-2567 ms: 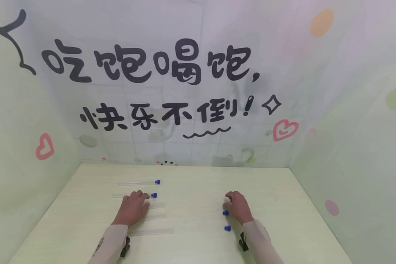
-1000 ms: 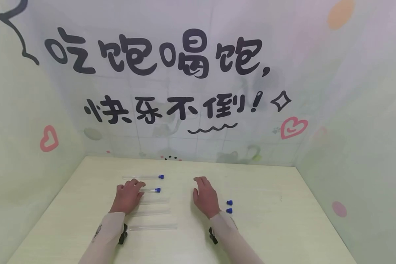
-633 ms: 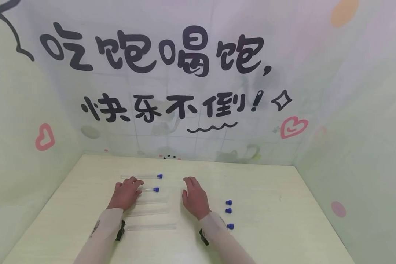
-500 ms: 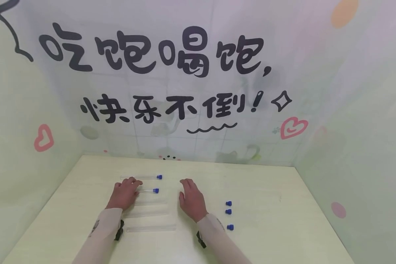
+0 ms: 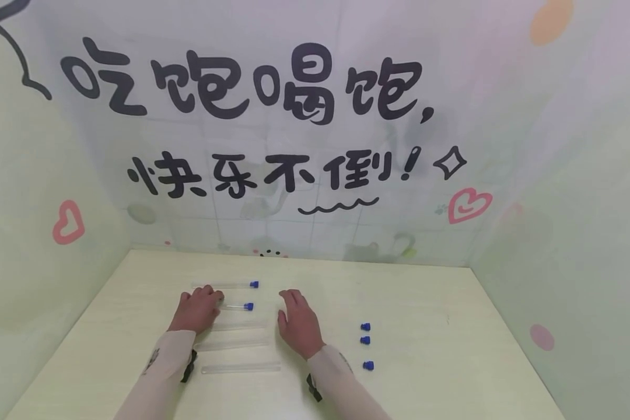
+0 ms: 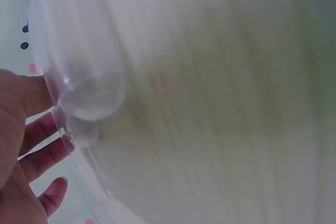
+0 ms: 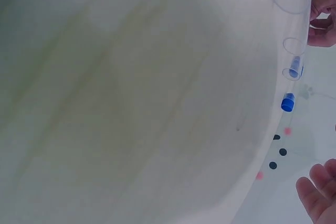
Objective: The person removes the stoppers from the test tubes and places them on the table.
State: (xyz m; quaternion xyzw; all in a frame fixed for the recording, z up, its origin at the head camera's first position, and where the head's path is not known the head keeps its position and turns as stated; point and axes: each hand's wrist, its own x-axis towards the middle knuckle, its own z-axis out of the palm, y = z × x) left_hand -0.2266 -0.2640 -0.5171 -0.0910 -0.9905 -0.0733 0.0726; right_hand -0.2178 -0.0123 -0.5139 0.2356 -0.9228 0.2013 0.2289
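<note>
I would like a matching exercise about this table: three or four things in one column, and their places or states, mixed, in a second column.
Things:
1. left hand
2. right hand
3. loose blue caps
4. nearest tube

Places or states:
A. in a row right of both hands
B. lies on the table with no cap
C. rests on the capped tube
D. flat on the table, between tubes and caps

Pairs: 1-C, 2-D, 3-A, 4-B

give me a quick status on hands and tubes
Left hand resting on capped tube. Right hand flat, empty. Three blue caps lie loose. Nothing in the way.
</note>
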